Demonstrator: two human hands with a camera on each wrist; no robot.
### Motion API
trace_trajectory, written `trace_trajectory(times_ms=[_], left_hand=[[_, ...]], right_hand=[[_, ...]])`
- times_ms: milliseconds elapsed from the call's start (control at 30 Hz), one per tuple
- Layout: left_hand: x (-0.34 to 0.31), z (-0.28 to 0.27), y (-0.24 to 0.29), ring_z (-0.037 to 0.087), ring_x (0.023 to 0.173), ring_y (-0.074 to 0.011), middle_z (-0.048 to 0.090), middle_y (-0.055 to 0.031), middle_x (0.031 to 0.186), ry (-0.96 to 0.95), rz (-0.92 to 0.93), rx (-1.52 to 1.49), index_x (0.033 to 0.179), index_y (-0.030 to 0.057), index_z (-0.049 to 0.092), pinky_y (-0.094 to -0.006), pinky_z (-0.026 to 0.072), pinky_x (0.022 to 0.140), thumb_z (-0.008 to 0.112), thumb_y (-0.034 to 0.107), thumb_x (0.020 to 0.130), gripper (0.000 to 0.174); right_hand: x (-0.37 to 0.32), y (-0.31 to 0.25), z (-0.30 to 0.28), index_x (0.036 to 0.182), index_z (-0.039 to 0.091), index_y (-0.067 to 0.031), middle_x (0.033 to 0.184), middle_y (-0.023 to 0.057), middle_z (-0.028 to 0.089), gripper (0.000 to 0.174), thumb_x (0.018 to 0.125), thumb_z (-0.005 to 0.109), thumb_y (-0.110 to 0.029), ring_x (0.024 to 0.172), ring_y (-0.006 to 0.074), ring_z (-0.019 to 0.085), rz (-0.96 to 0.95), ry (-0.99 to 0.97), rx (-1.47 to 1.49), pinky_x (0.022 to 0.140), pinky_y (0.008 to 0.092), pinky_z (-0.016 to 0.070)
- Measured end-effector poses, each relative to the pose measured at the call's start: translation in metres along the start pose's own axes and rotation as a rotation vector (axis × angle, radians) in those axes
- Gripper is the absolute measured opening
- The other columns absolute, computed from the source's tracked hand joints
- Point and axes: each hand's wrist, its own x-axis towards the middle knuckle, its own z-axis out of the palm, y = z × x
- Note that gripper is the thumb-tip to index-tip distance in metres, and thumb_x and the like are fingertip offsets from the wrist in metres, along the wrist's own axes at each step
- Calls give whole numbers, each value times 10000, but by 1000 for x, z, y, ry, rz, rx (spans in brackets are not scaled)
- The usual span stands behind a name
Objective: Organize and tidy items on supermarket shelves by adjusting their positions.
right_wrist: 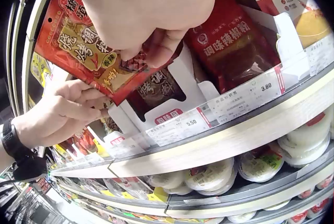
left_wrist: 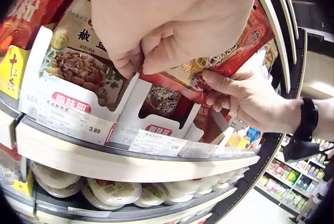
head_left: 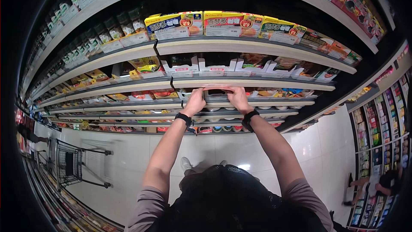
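Observation:
A red seasoning packet is held between both hands in front of white display boxes on a shelf. In the right wrist view the left hand pinches its lower left edge, while the right hand grips its other side with curled fingers. The left wrist view shows the same packet, with the left hand at its near end and the right hand pinching the far part. In the head view the left hand and right hand are close together at the shelf.
White display boxes hold other packets, with price labels along the shelf edge. Round lidded bowls stand on the shelf below. Yellow-topped curry boxes line a higher shelf. A shopping cart stands on the floor at left; another person is at right.

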Motion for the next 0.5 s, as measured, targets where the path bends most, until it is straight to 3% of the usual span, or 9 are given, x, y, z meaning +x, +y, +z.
trace_trajectory(times_ms=[167,267,300,400,433,500], left_hand=[[7,3,-2,549,1123,-493,651,-296,1129,20,-37,-12,1217,-46,606,-523,439,1015,528,-28,795,429],[10,-2,5,580,1098,-483,657,-288,1127,-23,-86,-23,1235,-23,607,-517,463,971,587,47,873,370],[11,-4,7,603,1071,-476,663,-287,1111,-16,-63,-4,1243,-23,606,-511,479,939,603,62,887,366],[14,0,1,621,1051,-466,661,-290,1095,22,4,41,1230,-10,618,-499,496,896,648,110,918,336],[16,2,-4,619,1053,-467,660,-291,1091,23,3,44,1224,-9,621,-498,497,892,647,106,919,326],[15,2,-3,620,1034,-469,666,-285,1068,32,15,51,1205,-5,632,-507,500,881,634,113,927,303]], right_hand=[[-3,-13,-12,1037,743,-45,939,242,689,314,753,615,-5,900,435,665,-48,-28,22,789,444,542],[-1,3,-6,1013,743,-41,928,246,691,288,757,615,-16,912,433,664,-37,100,23,789,451,543],[-4,13,0,947,741,-8,912,243,697,199,800,638,-93,918,428,666,63,89,-5,837,467,536],[-6,30,4,936,734,25,939,231,713,216,845,634,-143,915,409,678,179,-37,-232,842,411,541],[-6,33,4,864,726,52,918,232,713,260,851,626,-188,918,406,677,213,-73,-225,864,413,540],[-8,45,11,861,732,48,908,235,712,267,854,617,-193,930,397,678,136,-28,-322,884,424,534]])
